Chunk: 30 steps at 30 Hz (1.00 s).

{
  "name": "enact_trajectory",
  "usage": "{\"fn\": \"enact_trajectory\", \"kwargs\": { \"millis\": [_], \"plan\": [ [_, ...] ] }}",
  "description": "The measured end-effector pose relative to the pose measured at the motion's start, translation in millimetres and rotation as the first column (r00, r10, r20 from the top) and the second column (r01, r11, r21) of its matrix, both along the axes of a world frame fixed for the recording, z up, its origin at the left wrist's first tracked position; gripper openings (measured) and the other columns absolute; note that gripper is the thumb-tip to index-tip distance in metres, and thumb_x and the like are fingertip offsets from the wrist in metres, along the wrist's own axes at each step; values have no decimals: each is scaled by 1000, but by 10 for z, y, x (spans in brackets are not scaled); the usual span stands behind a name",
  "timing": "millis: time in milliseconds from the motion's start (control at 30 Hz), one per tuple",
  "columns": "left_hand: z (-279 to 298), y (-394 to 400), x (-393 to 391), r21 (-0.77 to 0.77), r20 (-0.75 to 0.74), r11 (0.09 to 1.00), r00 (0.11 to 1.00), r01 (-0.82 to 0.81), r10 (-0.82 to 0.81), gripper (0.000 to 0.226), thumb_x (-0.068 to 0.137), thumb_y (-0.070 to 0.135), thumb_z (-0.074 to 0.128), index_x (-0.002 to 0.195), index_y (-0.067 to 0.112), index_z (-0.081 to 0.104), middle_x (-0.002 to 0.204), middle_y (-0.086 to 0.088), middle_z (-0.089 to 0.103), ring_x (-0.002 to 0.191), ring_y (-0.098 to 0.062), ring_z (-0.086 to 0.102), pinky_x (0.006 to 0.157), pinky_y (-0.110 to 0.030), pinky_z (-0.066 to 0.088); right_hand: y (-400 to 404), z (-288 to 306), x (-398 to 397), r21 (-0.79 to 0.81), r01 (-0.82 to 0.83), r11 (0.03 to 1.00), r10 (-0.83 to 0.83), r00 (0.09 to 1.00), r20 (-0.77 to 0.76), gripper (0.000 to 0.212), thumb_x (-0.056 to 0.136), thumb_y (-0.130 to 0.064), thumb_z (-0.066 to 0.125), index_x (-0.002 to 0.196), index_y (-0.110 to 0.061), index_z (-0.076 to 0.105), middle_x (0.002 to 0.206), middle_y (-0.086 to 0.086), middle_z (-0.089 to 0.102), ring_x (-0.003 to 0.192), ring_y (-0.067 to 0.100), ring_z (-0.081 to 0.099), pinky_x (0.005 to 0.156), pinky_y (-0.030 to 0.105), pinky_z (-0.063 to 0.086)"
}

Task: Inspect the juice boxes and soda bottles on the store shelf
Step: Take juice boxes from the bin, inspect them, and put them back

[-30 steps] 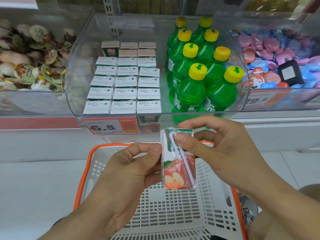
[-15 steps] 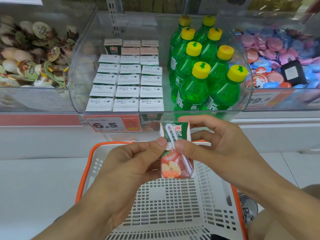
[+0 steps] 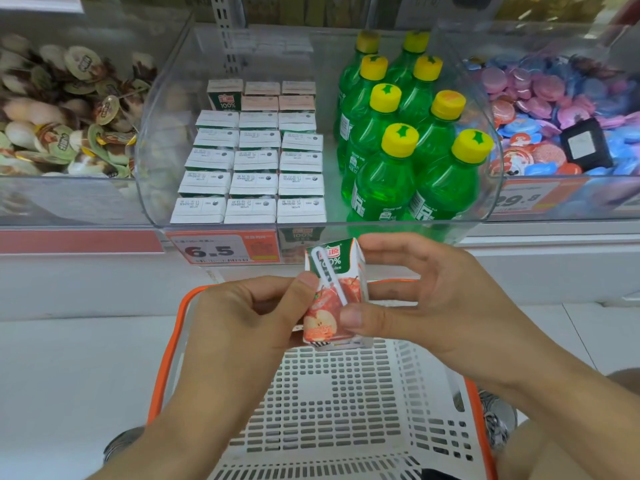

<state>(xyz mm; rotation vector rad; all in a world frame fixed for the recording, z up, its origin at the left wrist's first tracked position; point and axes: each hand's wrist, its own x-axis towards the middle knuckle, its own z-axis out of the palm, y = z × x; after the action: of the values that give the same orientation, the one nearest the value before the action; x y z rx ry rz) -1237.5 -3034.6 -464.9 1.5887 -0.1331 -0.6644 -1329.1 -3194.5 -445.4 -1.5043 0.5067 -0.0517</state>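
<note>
Store shelf, clear bin: rows of juice boxes at left, green yellow-capped soda bottles at right; below it, over a white orange-rimmed basket, left hand and right hand both pinch one apple juice box, straw facing up.

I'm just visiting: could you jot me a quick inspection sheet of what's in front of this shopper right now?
Surface: clear shelf bin, price tag 6.5 below.
Job's things: juice box with straw, held over the basket; rows of juice boxes beside green soda bottles in the bin.
Clutter: snack cups left, pink and blue packets right.
Hands: left hand and right hand both pinch the box.
Cables: nothing seen.
Surroundings: white basket, orange rim.
</note>
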Motion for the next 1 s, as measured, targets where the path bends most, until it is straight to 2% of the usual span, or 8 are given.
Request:
{"fn": "enact_trajectory", "kwargs": {
  "millis": [67,167,300,467,633,733,833,1000],
  "plan": [
    [13,-11,-22,-2,84,1000,996,-12,12,14,82,11,73,94,18,78,80,-3,78,72,-22,76,68,-33,62,-15,-8,3,15,24,1000,-23,1000,-11,77,45,-20,89,118,-22,66,115,-5,73,86,21,77,71,30,62],
    [49,-41,-57,-54,18,998,1000,18,-17,29,79,13,73,107,17,70,82,-5,79,72,-25,76,70,-31,62,-45,-5,7,21,42,999,-42,999,9,73,46,-19,88,116,-20,66,106,-5,77,84,24,76,68,27,61],
    [65,-22,-69,-80,-17,994,997,78,-80,45,66,28,76,110,20,69,91,-3,79,77,-22,76,71,-34,62,-38,-11,2,-82,-12,997,14,1000,26,71,49,-20,91,115,-27,69,113,-7,73,90,21,74,72,35,63],
    [57,4,-48,-127,-43,988,994,92,-98,51,67,20,77,116,17,65,95,-3,78,82,-19,75,59,-20,56,-34,-8,-14,-69,-69,995,75,994,81,70,53,-13,90,118,-27,69,117,-9,70,96,18,72,75,31,61],
    [44,-3,-49,-139,-43,987,995,81,-88,53,65,28,75,116,16,65,94,-4,78,83,-19,76,69,-26,61,-41,-6,-10,-101,-82,991,88,995,51,72,55,-22,88,123,-31,66,119,-9,70,100,16,71,76,35,62],
    [47,0,-56,-133,4,986,995,103,-103,53,61,35,77,111,21,68,93,0,78,83,-14,75,67,-15,56,-46,-18,-4,-50,-43,998,44,999,19,69,60,-26,84,126,-29,62,116,-4,73,93,20,74,72,34,61],
    [53,19,-69,-60,101,973,971,223,-216,55,57,40,89,108,31,71,98,7,77,89,-12,73,73,-15,56,-50,-9,-1,-37,-37,999,37,999,-19,54,67,-31,78,120,-26,66,111,-3,75,85,26,76,70,33,62],
    [-15,57,-72,141,262,962,929,232,-262,60,65,13,88,116,36,66,92,16,75,78,-9,72,71,-13,55,-12,-8,4,-168,-63,984,58,998,-32,45,74,-43,67,116,-28,69,103,-9,77,78,20,76,77,33,62]
  ]
}}
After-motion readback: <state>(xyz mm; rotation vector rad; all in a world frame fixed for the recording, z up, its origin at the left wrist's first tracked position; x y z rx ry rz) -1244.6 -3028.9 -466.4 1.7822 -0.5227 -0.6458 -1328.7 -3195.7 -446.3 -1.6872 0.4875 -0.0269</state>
